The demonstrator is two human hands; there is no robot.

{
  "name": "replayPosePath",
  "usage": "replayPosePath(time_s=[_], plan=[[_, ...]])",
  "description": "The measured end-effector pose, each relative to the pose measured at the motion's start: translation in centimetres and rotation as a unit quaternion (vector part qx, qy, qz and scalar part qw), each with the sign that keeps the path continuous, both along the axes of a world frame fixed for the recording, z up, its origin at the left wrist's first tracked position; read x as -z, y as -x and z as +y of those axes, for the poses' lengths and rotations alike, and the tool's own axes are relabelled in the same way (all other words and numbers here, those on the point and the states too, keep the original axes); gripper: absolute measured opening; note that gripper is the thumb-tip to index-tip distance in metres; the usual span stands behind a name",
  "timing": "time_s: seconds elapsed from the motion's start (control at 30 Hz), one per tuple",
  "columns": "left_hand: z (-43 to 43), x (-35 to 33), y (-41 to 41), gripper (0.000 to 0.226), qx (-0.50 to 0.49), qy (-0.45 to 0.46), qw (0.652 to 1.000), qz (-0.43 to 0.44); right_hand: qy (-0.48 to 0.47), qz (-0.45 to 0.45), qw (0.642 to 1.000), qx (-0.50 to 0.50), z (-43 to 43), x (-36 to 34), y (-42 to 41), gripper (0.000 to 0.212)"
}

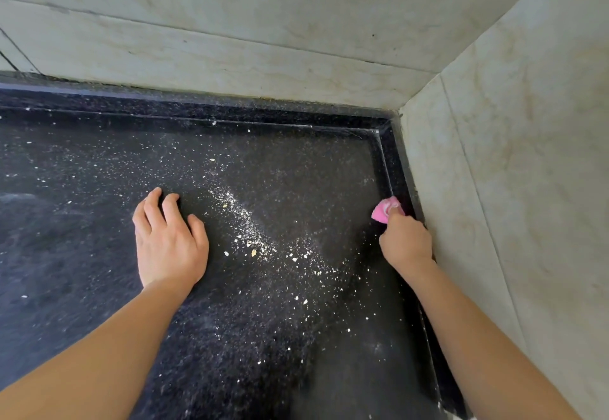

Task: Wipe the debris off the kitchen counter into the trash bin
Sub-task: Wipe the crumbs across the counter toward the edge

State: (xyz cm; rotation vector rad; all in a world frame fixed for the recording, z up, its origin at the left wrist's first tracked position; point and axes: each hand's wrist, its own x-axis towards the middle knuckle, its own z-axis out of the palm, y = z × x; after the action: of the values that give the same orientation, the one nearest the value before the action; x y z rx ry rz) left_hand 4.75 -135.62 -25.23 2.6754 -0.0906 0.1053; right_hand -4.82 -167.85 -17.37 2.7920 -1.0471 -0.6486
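The black speckled kitchen counter (296,162) fills the lower view and ends in a corner at the upper right. A band of pale crumbs and dust, the debris (253,232), runs diagonally across its middle, with finer specks scattered to the left and lower right. My right hand (405,241) is shut on a pink cloth (384,210), pressed to the counter beside the raised right rim. My left hand (168,238) lies flat on the counter, fingers apart, just left of the debris band. No trash bin is in view.
Pale marbled tile walls (250,40) rise behind the counter and along its right side (514,162), meeting at the corner. A raised dark rim (392,162) edges the counter against both walls.
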Motion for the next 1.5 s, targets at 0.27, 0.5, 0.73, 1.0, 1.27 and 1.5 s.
replayPosePath(time_s=[0.27, 0.5, 0.73, 1.0, 1.27, 1.5], plan=[[0.1, 0.1, -0.1, 0.042, 0.01, 0.001, 1.0, -0.001, -0.056, -0.062, 0.996, -0.021, -1.8, -1.7, 2.4, 0.048], [0.2, 0.2, 0.1, 0.039, 0.016, 0.007, 1.0, -0.004, -0.083, -0.15, 0.983, 0.065, 6.3, 1.5, 3.1, 0.053], [0.3, -0.7, 0.1, 0.044, 0.017, 0.063, 0.997, 0.051, -0.272, -0.172, 0.947, 0.002, 16.4, 1.6, 4.8, 0.054], [6.3, -3.0, 3.9, 0.053, 0.027, 0.084, 0.988, 0.125, -0.274, -0.247, 0.926, 0.08, 10.9, -2.2, 2.6, 0.035], [10.0, -1.5, 7.2, 0.068, 0.033, -0.05, 0.976, 0.211, -0.326, -0.223, 0.903, 0.17, 12.2, 0.9, -0.8, 0.027], [9.9, -2.0, 7.0, 0.069, 0.035, -0.089, 0.967, 0.236, -0.492, -0.151, 0.854, 0.079, 22.9, 1.1, -1.0, 0.042]])
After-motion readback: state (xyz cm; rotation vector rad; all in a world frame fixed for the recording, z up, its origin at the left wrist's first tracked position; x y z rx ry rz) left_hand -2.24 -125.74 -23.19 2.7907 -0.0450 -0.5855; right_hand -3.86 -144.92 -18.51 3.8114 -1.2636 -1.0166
